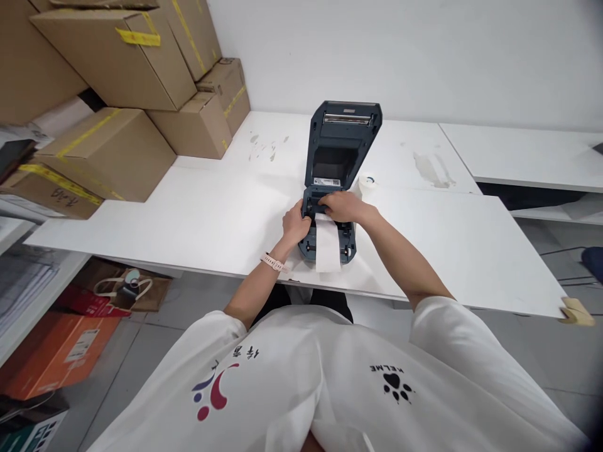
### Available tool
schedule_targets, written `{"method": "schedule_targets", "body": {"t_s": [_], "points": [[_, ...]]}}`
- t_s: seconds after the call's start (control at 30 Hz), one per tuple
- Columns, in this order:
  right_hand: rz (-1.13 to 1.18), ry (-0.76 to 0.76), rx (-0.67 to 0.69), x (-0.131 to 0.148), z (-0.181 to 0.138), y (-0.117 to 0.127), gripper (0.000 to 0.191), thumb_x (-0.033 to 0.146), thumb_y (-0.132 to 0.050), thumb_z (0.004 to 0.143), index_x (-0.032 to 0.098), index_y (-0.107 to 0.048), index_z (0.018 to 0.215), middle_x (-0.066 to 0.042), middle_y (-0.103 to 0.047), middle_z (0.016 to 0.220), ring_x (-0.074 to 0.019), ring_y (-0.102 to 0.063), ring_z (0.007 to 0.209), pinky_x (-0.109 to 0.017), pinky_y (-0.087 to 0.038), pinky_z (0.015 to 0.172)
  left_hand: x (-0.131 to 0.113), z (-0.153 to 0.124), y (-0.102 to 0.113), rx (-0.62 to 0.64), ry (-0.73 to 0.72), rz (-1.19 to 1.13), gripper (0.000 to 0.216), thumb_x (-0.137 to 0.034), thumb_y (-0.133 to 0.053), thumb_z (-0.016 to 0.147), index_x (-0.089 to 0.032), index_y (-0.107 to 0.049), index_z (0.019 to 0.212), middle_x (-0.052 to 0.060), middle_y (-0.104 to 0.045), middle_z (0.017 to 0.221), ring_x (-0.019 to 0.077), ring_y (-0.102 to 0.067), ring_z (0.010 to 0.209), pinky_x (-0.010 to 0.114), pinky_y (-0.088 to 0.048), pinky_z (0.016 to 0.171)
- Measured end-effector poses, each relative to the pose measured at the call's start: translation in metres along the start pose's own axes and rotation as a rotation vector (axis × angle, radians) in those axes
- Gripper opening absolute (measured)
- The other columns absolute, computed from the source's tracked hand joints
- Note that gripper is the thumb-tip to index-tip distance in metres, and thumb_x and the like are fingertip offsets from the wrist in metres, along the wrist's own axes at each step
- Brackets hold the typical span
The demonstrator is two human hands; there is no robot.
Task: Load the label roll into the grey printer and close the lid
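A dark grey label printer (338, 135) stands on the white table with its lid raised and tilted back. A strip of white label paper (328, 248) runs out of its open base and hangs over the front. My left hand (296, 225) grips the left side of the base, thumb over the inner edge. Inside the base, my right hand (343, 207) reaches in from the right with its fingers curled just above the paper strip. What those fingertips hold, if anything, is hidden. Just behind and right of the base sits a white roll (367, 183), partly covered by my right hand.
Taped cardboard boxes (117, 150) are stacked at the table's left end, against the white wall. The white table (226, 213) ends close to my body. An orange box (61, 351) stands low at left. At right is a white shelf (532, 154).
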State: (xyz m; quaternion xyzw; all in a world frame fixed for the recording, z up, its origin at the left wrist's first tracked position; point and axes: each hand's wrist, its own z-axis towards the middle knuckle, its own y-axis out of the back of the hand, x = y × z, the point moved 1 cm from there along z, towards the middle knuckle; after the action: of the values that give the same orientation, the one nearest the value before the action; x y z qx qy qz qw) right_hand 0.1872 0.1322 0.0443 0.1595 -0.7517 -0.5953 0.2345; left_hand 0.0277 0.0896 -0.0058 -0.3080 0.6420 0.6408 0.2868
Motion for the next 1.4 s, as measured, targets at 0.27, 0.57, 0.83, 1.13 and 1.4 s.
{"method": "schedule_targets", "body": {"t_s": [0.27, 0.57, 0.83, 1.13, 1.4], "points": [[0.236, 0.184, 0.203, -0.013, -0.017, 0.014, 0.043, 0.034, -0.069, 0.079, 0.023, -0.075, 0.120, -0.007, -0.078, 0.107, -0.0277, -0.072, 0.096, -0.037, -0.055, 0.082, 0.006, 0.000, -0.002, -0.007, -0.011, -0.073, 0.065, -0.009, -0.054, 0.076, -0.022, -0.063, 0.139, 0.007, -0.078, 0.123, 0.0316, -0.071, 0.115, 0.042, -0.052, 0.101], [0.850, -0.235, -0.238, -0.139, -0.129, -0.026, 0.059, 0.066, -0.091, 0.059, 0.025, -0.070, 0.097, -0.009, -0.072, 0.109, -0.0286, -0.068, 0.104, -0.048, -0.055, 0.099, 0.008, -0.001, -0.004, -0.009, 0.019, -0.150, 0.070, -0.010, -0.054, 0.077, -0.022, -0.059, 0.146, 0.007, -0.075, 0.133, 0.0319, -0.068, 0.126, 0.043, -0.050, 0.109], [1.049, -0.300, -0.250, -0.174, -0.094, -0.063, 0.070, 0.060, -0.094, 0.054, 0.023, -0.069, 0.108, -0.011, -0.072, 0.116, -0.0270, -0.067, 0.109, -0.050, -0.054, 0.104, 0.013, 0.001, -0.007, -0.032, 0.020, -0.209, 0.071, -0.011, -0.054, 0.076, -0.024, -0.060, 0.145, 0.005, -0.073, 0.137, 0.0296, -0.066, 0.130, 0.042, -0.048, 0.113], [1.071, -0.382, -0.483, -0.190, -0.001, -0.044, 0.098, 0.043, -0.092, 0.047, 0.018, -0.059, 0.135, -0.017, -0.067, 0.134, -0.0356, -0.062, 0.126, -0.052, -0.053, 0.106, 0.017, 0.001, -0.010, -0.037, 0.022, -0.235, 0.073, -0.012, -0.055, 0.076, -0.022, -0.057, 0.148, 0.005, -0.071, 0.141, 0.0280, -0.065, 0.132, 0.040, -0.048, 0.114], [0.840, -0.109, -0.576, -0.137, -0.024, -0.007, 0.070, 0.073, -0.049, 0.084, 0.029, -0.059, 0.138, -0.014, -0.070, 0.133, -0.0384, -0.062, 0.129, -0.058, -0.055, 0.097, 0.015, 0.000, -0.010, -0.040, 0.025, -0.246, 0.073, -0.011, -0.054, 0.075, -0.024, -0.059, 0.147, 0.004, -0.072, 0.140, 0.0281, -0.067, 0.129, 0.041, -0.050, 0.111]]}}
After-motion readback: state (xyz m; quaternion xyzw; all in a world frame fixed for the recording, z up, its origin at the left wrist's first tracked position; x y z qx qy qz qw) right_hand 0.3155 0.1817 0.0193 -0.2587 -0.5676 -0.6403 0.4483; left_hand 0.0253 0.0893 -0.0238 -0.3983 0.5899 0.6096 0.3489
